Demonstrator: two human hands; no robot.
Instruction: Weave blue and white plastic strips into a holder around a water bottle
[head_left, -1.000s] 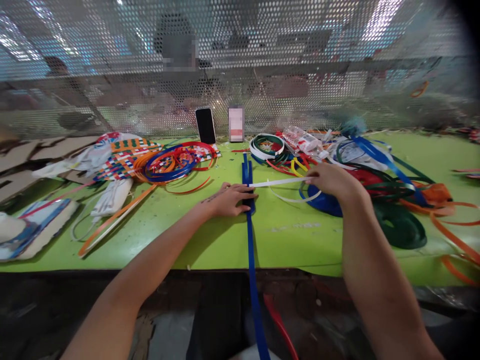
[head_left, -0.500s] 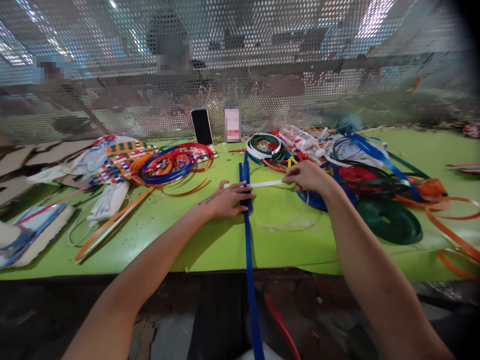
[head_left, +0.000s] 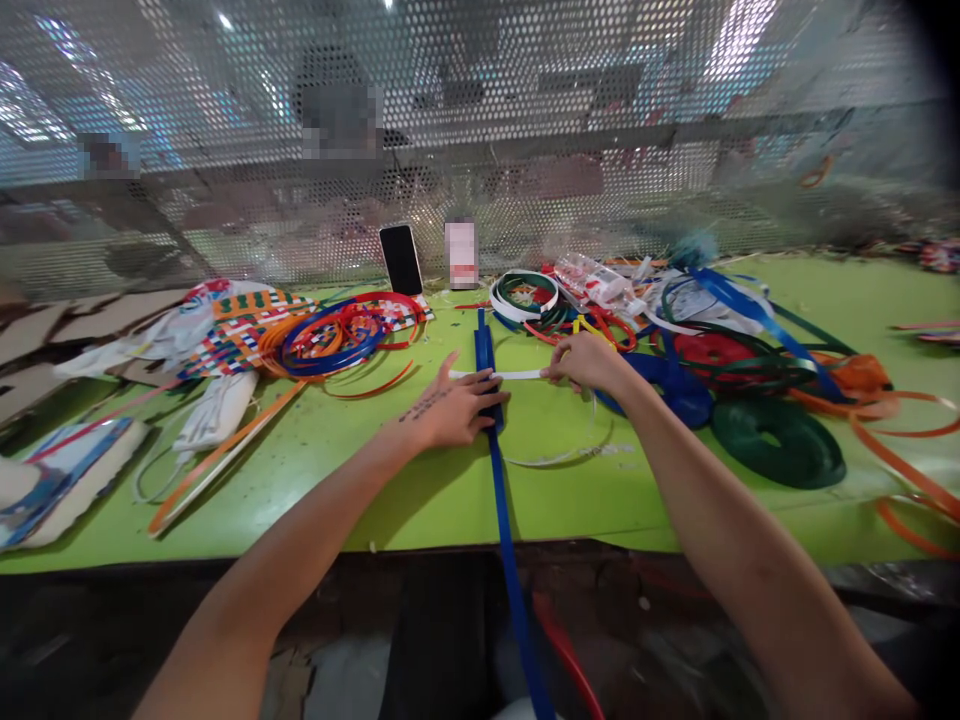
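Observation:
My left hand (head_left: 456, 410) lies flat with its fingers stretched over two blue plastic straps (head_left: 484, 345) side by side on the table. One blue strap runs down past the front edge of the table. Across the blue straps goes a white plastic strap (head_left: 521, 375), partly hidden under my left fingers. Its right part is pinched between the thumb and fingers of my right hand (head_left: 585, 362). A thin, pale curved strip (head_left: 551, 462) rests on the tabletop below my right hand.
The green table (head_left: 420, 500) carries coiled orange and blue straps (head_left: 330, 345) at left, beside checkered woven pieces (head_left: 232, 330). At right lie a dark green strap roll (head_left: 776, 440) and a plastic bottle (head_left: 592, 280). Two phones (head_left: 401, 260) stand against a perforated metal screen (head_left: 420, 190).
My right hand has moved left and slightly down along the white strap, closer to the blue straps. My left hand stays over the crossing. The view has shifted slightly.

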